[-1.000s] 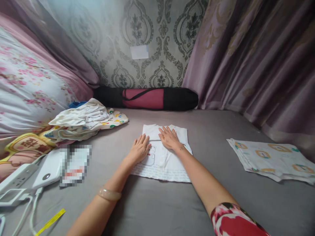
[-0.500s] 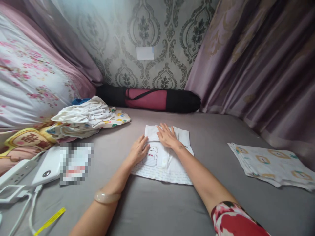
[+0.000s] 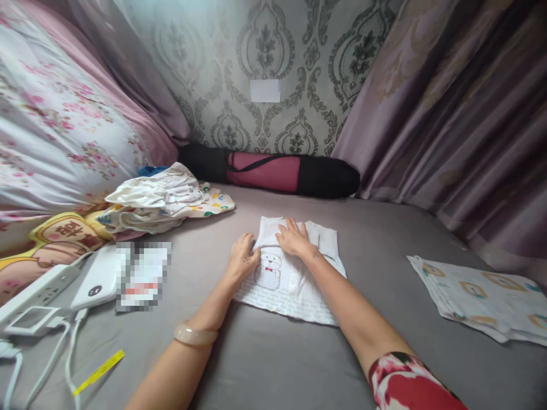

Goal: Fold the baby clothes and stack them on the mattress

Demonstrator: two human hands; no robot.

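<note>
A small white shirt (image 3: 273,296) lies partly folded on the grey bed sheet, with a bear print on its front and rows of small lettering along the near edge. Flat on its folded upper part rests my right hand (image 3: 294,238), fingers stretched out. My left hand (image 3: 243,259) is at the shirt's left edge, its thumb apart from the fingers and touching the cloth. Neither hand grips anything that I can see. Part of the shirt's right side is hidden under my right forearm.
A heap of clothes (image 3: 158,196) lies at the back left, near a power bank (image 3: 105,276) and a power strip (image 3: 38,293) with cables. Folded patterned cloth (image 3: 478,296) lies on the right. A long black and pink bag (image 3: 265,172) runs along the wall.
The view has shifted slightly, so everything sits a little further right. My left hand has slid outward a bit, uncovering more of the bear print. My right hand stays on the fold.
</note>
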